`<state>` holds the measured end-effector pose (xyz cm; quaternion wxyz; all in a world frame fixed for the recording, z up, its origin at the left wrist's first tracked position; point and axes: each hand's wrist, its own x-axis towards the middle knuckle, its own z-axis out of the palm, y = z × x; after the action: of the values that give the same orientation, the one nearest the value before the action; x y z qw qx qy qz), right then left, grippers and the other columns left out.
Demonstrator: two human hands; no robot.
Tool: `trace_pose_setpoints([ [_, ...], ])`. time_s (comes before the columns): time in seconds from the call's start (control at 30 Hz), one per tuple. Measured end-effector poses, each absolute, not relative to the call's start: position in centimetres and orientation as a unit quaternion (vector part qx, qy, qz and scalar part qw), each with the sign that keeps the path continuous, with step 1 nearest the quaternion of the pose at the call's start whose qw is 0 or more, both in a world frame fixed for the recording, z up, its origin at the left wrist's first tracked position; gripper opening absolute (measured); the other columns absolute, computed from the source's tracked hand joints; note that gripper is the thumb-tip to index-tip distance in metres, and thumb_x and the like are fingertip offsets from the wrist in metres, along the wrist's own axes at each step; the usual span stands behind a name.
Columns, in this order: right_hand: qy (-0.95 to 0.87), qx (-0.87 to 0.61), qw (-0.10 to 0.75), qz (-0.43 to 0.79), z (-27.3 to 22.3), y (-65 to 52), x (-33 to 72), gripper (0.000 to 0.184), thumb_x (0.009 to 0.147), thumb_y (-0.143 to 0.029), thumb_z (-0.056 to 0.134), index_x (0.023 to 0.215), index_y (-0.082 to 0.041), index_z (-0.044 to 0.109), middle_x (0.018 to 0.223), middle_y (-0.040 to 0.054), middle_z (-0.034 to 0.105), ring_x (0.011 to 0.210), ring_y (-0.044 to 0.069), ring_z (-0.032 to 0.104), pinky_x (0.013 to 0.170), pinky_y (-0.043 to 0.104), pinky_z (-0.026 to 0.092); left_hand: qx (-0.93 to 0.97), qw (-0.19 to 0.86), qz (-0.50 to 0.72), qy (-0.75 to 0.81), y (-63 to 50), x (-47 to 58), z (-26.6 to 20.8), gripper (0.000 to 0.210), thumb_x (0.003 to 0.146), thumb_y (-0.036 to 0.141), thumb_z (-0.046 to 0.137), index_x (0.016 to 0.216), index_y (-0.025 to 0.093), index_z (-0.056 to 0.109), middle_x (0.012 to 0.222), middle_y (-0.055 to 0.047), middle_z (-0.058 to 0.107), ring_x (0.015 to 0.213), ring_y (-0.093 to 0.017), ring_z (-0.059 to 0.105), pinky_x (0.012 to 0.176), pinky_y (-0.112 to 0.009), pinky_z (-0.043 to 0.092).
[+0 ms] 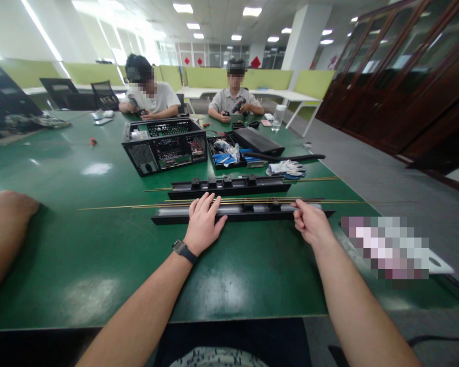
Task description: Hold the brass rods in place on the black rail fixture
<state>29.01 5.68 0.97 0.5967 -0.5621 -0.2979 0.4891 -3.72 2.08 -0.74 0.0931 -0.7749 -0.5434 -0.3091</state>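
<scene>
Though thin, rods point(252, 201) under left hand point(203, 224).

No full word or number can be read. On the pale cloth of the camera wearer's shirt point(218, 357), at the bottom edge, are dark letter-like marks; at least one resembles a capital N, and the rest are cut off or unclear. In the background, two small red diamond-shaped signs point(186, 60) are side by side, with a larger red diamond point(256, 62) further right; any characters on them are too small and blurred to read. At the right of the counter point(252, 285), coarse pixel blocks cover most of a flat pink-and-white item point(386, 247), hiding whatever print it may carry.
</scene>
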Motion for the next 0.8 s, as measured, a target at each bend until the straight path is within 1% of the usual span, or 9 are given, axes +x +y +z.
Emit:
trace_pose_setpoints([
  [0.13, -0.315, -0.546, 0.585, 0.511, 0.93, 5.54, 28.74, 0.028, 0.084, -0.041, 0.079, 0.087, -0.016, 0.067, 0.049, -0.0043, 0.053, 0.029, 0.005, 0.034, 0.027, 0.015, 0.019, -0.773, 0.095, -0.311, -0.545, 2.18, -3.73, -0.91, 0.054, 0.098, 0.04, 0.057, 0.149, 0.022, 0.051, 0.152, -0.015, 0.055, 0.149, -0.033, 0.042, 0.123, -0.054, 0.028],
  [0.27, -0.323, -0.543, 0.569, 0.527, 0.95, 5.51, 28.51, 0.028, 0.085, -0.041, 0.078, 0.089, -0.016, 0.067, 0.05, -0.0043, 0.053, 0.03, 0.005, 0.035, 0.028, 0.015, 0.02, -0.773, 0.094, -0.313, -0.543, 2.17, -3.75, -0.9, 0.054, 0.099, 0.04, 0.056, 0.149, 0.021, 0.051, 0.152, -0.015, 0.055, 0.149, -0.032, 0.041, 0.123, -0.053, 0.028],
  [0.4, -0.311, -0.546, 0.577, 0.522, 0.9, 5.64, 28.55, 0.028, 0.087, -0.042, 0.076, 0.088, -0.016, 0.067, 0.049, -0.0043, 0.053, 0.029, 0.005, 0.033, 0.027, 0.016, 0.019, -0.774, 0.096, -0.31, -0.544, 2.08, -3.76, -0.79, 0.054, 0.099, 0.04, 0.056, 0.148, 0.019, 0.052, 0.151, -0.016, 0.055, 0.149, -0.032, 0.041, 0.123, -0.052, 0.028],
  [0.57, -0.305, -0.546, 0.593, 0.508, 0.81, 5.62, 28.57, 0.029, 0.084, -0.042, 0.079, 0.087, -0.016, 0.066, 0.049, -0.0048, 0.053, 0.029, 0.005, 0.034, 0.027, 0.015, 0.02, -0.774, 0.096, -0.308, -0.545, 2.06, -3.72, -0.71, 0.053, 0.098, 0.039, 0.057, 0.148, 0.019, 0.052, 0.151, -0.016, 0.055, 0.149, -0.032, 0.041, 0.123, -0.052, 0.028],
  [0.8, -0.33, -0.531, 0.567, 0.538, 0.81, 5.45, 28.0, 0.03, 0.085, -0.043, 0.078, 0.09, -0.016, 0.068, 0.05, -0.0043, 0.054, 0.03, 0.005, 0.033, 0.028, 0.016, 0.019, -0.774, 0.099, -0.311, -0.542, 2.1, -3.75, -0.73, 0.054, 0.098, 0.039, 0.058, 0.148, 0.019, 0.052, 0.151, -0.016, 0.056, 0.148, -0.032, 0.042, 0.123, -0.052, 0.028],
])
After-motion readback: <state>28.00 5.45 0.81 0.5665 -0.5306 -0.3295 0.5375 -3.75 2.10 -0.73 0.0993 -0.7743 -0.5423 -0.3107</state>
